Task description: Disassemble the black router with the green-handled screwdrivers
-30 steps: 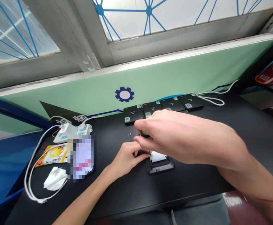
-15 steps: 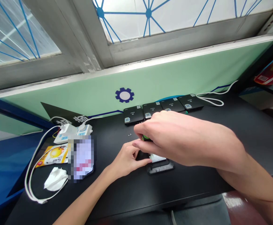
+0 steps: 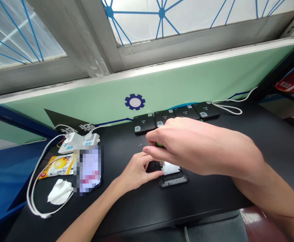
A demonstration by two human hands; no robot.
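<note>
My right hand (image 3: 189, 146) hangs over the table, its fingers closed around a small green-handled screwdriver (image 3: 159, 144), mostly hidden by the fingers. Below it lies a flat black device case (image 3: 172, 182) with a silver inner plate (image 3: 171, 168) showing. My left hand (image 3: 138, 169) grips the case's left side, its fingertips against a dark part of the case (image 3: 152, 166). The screwdriver's tip is hidden behind my right hand. Several tiny metal screws (image 3: 140, 145) lie on the tabletop left of my right hand.
Several black boxes (image 3: 144, 123) stand in a row along the back of the black table (image 3: 137, 211). To the left are a white power strip (image 3: 80, 141), a white cable (image 3: 33, 188), a snack packet (image 3: 56, 167), a crumpled tissue (image 3: 60, 192) and a pixelated object (image 3: 87, 169).
My left hand has shifted slightly right onto the case, and more of the silver plate now shows. My right hand and the screwdriver stay over the case with only small movement.
</note>
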